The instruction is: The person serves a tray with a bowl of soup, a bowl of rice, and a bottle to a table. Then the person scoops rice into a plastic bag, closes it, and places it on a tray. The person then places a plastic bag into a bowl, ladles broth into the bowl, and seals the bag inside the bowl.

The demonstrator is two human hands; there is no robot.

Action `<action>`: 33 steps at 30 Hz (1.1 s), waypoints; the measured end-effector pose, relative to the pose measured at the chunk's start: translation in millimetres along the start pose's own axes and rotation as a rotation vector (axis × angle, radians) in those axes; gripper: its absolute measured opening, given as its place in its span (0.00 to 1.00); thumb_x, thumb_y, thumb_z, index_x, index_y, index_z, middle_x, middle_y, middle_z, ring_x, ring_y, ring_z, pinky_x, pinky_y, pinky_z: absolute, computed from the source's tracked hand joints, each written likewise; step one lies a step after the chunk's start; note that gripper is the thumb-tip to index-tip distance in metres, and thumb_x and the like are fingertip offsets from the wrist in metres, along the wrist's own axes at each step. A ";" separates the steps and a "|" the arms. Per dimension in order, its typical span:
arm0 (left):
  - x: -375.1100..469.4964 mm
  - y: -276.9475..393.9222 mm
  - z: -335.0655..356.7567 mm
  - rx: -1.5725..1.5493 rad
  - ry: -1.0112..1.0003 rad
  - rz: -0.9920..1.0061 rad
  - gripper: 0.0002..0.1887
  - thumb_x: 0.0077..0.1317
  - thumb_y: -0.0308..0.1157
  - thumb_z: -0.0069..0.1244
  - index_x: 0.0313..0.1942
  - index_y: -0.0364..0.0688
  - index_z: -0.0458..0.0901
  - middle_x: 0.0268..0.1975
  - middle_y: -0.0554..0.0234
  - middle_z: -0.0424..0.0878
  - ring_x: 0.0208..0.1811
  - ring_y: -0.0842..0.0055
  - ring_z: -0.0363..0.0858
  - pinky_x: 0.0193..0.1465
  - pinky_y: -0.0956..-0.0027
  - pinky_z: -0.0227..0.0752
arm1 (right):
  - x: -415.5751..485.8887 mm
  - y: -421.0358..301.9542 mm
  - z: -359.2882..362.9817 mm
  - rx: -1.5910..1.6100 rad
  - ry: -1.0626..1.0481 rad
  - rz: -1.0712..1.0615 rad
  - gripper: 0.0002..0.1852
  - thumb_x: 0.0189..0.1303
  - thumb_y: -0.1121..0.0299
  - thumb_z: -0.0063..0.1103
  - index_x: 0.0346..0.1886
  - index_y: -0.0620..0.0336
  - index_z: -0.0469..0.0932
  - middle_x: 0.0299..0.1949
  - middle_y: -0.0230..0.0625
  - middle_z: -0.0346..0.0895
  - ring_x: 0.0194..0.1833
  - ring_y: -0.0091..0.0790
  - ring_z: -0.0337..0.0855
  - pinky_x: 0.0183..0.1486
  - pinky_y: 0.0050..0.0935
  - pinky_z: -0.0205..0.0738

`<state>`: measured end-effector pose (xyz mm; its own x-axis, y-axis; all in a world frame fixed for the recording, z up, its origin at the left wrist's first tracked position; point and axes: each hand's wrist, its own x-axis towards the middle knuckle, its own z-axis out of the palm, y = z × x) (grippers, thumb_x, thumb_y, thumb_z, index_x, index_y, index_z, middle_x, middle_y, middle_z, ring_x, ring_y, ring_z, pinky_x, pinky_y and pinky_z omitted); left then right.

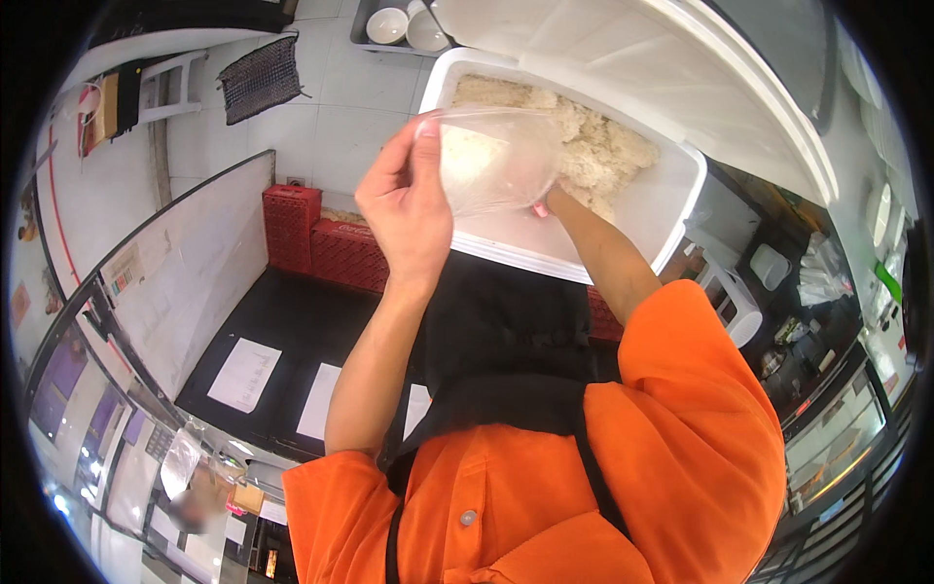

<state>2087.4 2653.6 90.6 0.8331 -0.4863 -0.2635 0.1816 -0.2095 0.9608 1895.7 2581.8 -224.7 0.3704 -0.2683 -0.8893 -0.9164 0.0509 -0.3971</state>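
My left hand point(408, 179) pinches the edge of a clear plastic bag point(525, 160) between thumb and fingers. Inside or behind the film is a pale portion of what looks like cooked rice point(471, 155). The bag hangs over a white cooler box point(503, 241), whose far side and right part hold a lumpy mass of the same rice point(584, 139). Reaching down into the box, my right hand point(552, 198) is mostly hidden behind the bag. A small pink spot shows at its edge; I cannot tell whether it is a fingertip or a held thing.
The box's thick white lid point(620, 44) stands open on the far right side. Red plastic crates point(343, 252) are below the box. At the back is a grey tray point(361, 36) with white bowls point(387, 26). A white panel point(197, 285) rises on the left.
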 end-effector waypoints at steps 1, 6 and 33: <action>7.6 -1.4 5.0 0.011 -0.053 0.033 0.13 0.77 0.32 0.56 0.51 0.30 0.88 0.39 0.68 0.87 0.40 0.87 0.79 0.45 0.79 0.73 | 0.2 -7.8 -9.1 0.015 -0.016 -0.025 0.23 0.79 0.50 0.48 0.32 0.58 0.74 0.16 0.28 0.63 0.14 0.29 0.67 0.18 0.31 0.64; 14.8 4.3 10.8 0.093 -0.073 -0.008 0.13 0.76 0.33 0.57 0.50 0.32 0.89 0.30 0.78 0.77 0.30 0.91 0.66 0.33 0.81 0.61 | -9.2 -48.2 -25.2 -0.145 -0.161 -0.145 0.23 0.79 0.50 0.48 0.32 0.58 0.74 0.16 0.28 0.64 0.14 0.29 0.67 0.17 0.31 0.64; -40.5 -32.9 57.6 0.251 -0.812 0.080 0.13 0.71 0.36 0.60 0.45 0.33 0.91 0.23 0.64 0.81 0.26 0.85 0.70 0.30 0.70 0.65 | -334.3 -6.0 -94.7 1.808 -0.938 0.359 0.24 0.83 0.48 0.39 0.36 0.57 0.69 0.17 0.21 0.61 0.11 0.18 0.58 0.09 0.21 0.52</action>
<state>2017.6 2631.3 64.8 0.1878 -0.9451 -0.2675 -0.0630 -0.2833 0.9569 1763.0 2580.1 96.5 0.7328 0.4024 -0.5487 -0.0157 0.8162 0.5775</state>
